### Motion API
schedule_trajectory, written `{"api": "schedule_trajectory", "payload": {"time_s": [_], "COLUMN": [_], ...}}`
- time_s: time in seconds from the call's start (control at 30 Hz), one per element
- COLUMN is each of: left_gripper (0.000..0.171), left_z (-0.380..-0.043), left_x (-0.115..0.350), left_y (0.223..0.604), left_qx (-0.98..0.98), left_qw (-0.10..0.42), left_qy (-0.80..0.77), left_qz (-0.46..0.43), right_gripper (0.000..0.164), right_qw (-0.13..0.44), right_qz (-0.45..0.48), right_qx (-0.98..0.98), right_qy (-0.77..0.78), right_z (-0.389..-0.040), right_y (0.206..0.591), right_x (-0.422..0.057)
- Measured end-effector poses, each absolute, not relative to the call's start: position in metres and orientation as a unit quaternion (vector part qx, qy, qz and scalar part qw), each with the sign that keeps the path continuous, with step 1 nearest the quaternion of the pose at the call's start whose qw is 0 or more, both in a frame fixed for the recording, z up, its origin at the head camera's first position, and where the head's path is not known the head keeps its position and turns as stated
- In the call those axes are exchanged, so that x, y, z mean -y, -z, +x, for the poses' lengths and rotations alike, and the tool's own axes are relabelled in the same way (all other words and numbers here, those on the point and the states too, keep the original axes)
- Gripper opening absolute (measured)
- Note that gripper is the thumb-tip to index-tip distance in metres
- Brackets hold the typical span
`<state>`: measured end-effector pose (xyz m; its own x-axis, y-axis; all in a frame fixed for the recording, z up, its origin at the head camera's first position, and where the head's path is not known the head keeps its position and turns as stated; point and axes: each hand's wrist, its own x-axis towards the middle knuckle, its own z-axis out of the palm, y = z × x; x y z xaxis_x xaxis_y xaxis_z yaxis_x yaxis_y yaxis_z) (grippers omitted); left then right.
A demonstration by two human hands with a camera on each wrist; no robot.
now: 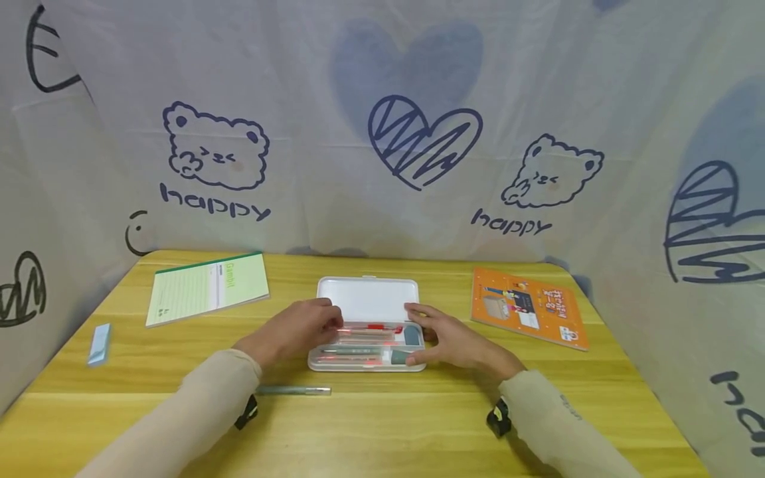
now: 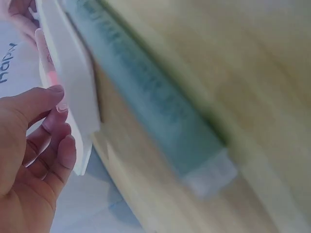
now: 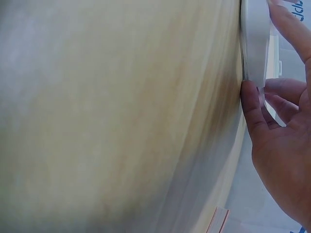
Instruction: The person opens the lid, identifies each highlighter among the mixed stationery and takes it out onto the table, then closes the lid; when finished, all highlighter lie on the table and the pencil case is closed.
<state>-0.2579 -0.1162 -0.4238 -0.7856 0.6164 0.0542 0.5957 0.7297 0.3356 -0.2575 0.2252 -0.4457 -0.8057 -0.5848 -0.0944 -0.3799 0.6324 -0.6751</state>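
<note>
Left grip (image 1: 301, 325), thumb and fingertips together, pinched the end of a clear, pink-tinged pen (image 2: 46, 56) at the left end of the white pencil case (image 1: 358, 367). Holding it by the tip presumably gave the fingers control of one slim thing among several; whether its far end rested in the case could not be told.

Across from it, the right grip (image 1: 454, 338) was clamped around the case's right end, thumb at the near corner and forefinger up by the lid (image 1: 367, 299), probably to steady the light box. Between the two grips lay the case, its lid folded back on the far side, which left the contents within reach. Inside, more pens ran lengthwise in two rows, likely because the long compartments suited them.

On the near side of the left grip, a grey-green pen (image 1: 299, 390) lay loose on the counter (image 1: 418, 425), partly hidden by the wrist. Beyond that grip and to its left was a green notebook (image 1: 209, 289), with a small pale-blue item (image 1: 99, 344) farther left. Beyond the right grip, to its right, lay an orange booklet (image 1: 528, 309).
</note>
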Motion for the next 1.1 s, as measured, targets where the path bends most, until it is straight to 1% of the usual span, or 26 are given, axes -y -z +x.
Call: {"api": "schedule_trajectory", "payload": {"time_s": [0.17,0.33,0.53,0.67,0.8,0.9,1.1], "left_gripper": [0.009,0.008,0.007,0.004,0.002,0.003,0.002], "left_z": [-0.252,-0.244,-0.222,-0.206,-0.197,-0.194,-0.192], "left_x": [0.13,0.148,0.157,0.147,0.13,0.118,0.099], "left_y": [0.415,0.405,0.399,0.404,0.413,0.418,0.428], "left_qx": [-0.925,-0.927,-0.921,-0.903,-0.879,-0.87,-0.87], "left_qw": [0.01,0.008,0.016,0.021,0.002,-0.003,0.01], "left_qy": [-0.198,-0.204,-0.21,-0.213,-0.214,-0.217,-0.209], "left_qz": [0.324,0.313,0.326,0.372,0.426,0.443,0.447], "right_gripper": [0.1,0.1,0.1,0.1,0.1,0.1,0.1], "right_qw": [0.152,0.151,0.152,0.154,0.155,0.157,0.153], "right_qz": [-0.275,-0.272,-0.27,-0.269,-0.268,-0.266,-0.273], "right_qx": [-0.891,-0.894,-0.895,-0.896,-0.896,-0.894,-0.894], "right_qy": [0.327,0.323,0.32,0.317,0.318,0.323,0.319], "right_z": [-0.257,-0.257,-0.258,-0.258,-0.259,-0.259,-0.258], "right_y": [0.445,0.445,0.445,0.446,0.446,0.446,0.446], "right_x": [-0.224,-0.224,-0.224,-0.224,-0.225,-0.225,-0.225]}}
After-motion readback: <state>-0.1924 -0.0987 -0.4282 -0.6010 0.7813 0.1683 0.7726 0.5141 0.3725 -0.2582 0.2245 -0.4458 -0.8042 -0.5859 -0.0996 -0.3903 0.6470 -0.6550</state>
